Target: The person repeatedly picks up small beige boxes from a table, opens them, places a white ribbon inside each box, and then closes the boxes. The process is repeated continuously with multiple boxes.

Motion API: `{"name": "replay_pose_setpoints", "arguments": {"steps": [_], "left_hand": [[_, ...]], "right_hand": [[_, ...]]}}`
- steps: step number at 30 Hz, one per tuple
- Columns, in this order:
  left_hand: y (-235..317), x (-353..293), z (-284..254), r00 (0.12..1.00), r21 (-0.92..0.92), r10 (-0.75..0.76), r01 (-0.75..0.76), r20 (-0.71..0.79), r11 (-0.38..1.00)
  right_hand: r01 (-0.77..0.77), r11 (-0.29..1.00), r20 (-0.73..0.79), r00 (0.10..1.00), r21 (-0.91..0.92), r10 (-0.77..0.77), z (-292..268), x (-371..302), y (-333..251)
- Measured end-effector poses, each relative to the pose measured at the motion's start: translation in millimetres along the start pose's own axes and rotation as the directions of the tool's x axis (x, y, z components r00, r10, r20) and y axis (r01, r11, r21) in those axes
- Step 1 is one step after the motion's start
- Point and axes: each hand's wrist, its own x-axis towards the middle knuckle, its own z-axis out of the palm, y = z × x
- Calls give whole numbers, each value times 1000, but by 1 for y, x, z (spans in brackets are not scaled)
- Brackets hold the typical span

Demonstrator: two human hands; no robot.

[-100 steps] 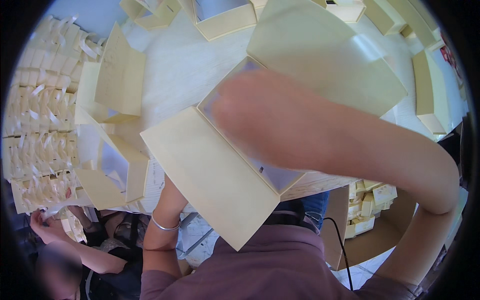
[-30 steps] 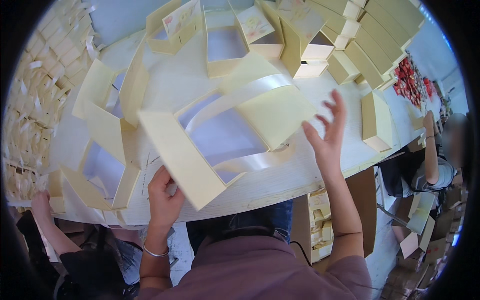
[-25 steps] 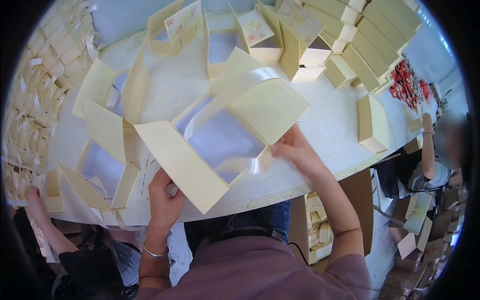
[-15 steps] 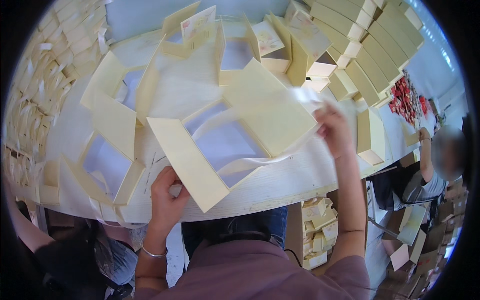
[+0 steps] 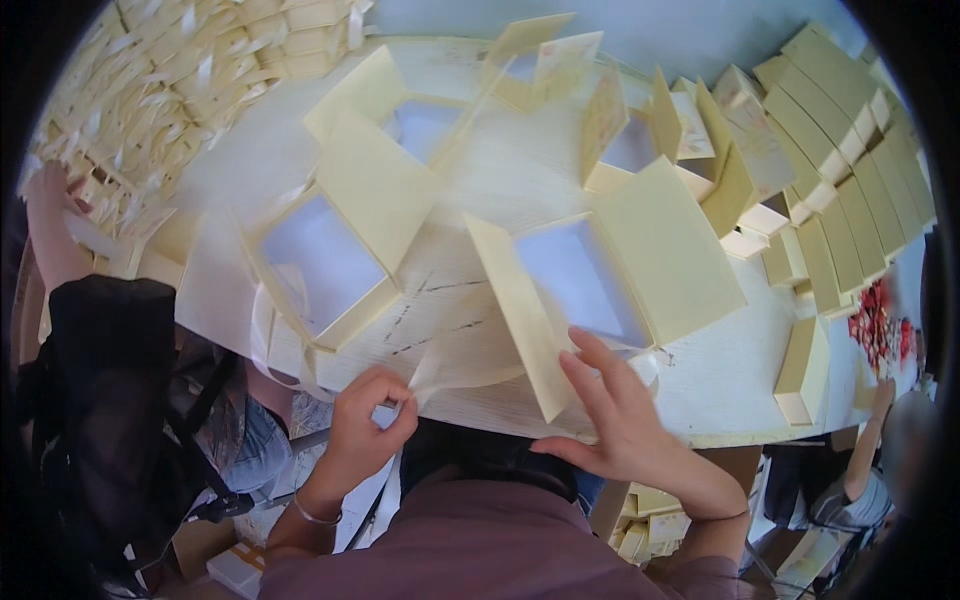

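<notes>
Before me a cream gift box (image 5: 672, 256) lies open on the table, both its flaps spread and its pale lavender inside showing. Between thumb and fingers my left hand (image 5: 368, 432) pinches the end of a cream ribbon (image 5: 460, 362), which stretches from the box's left flap. My right hand (image 5: 625, 415) is spread, thumb apart from the fingers, at the near edge of the box beside that flap. Its fingertips are over or against the box; which of the two I cannot tell. Another open box (image 5: 322, 262) with a loose ribbon lies to the left.
More open boxes (image 5: 628, 145) stand at the back of the white table (image 5: 480, 290). Closed boxes are stacked at the right (image 5: 850, 200), and a ribboned pile (image 5: 190, 110) fills the far left. A co-worker's hand (image 5: 60, 200) is at the left; another person (image 5: 860, 480) sits at the right.
My right hand has let go of the ribbon and come in to the box's near edge. My left hand now draws a ribbon out leftward. The whole view has swung left.
</notes>
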Motion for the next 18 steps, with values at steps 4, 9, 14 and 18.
{"name": "replay_pose_setpoints", "arguments": {"steps": [4,9,14,18], "left_hand": [[-16,-43,-36,918,-44,-303,324,257,945],[-51,-94,-53,762,-38,-549,595,343,803],[-97,-118,-43,731,169,-645,623,222,764],[-115,-127,-38,697,308,-653,577,296,756]], "right_hand": [[-105,970,-170,983,-221,68,35,-7,39],[-58,998,-174,983,1,57,5,-5,30],[16,997,-89,996,-79,-23,3,4,47],[139,990,-5,990,-19,-139,17,7,46]]}}
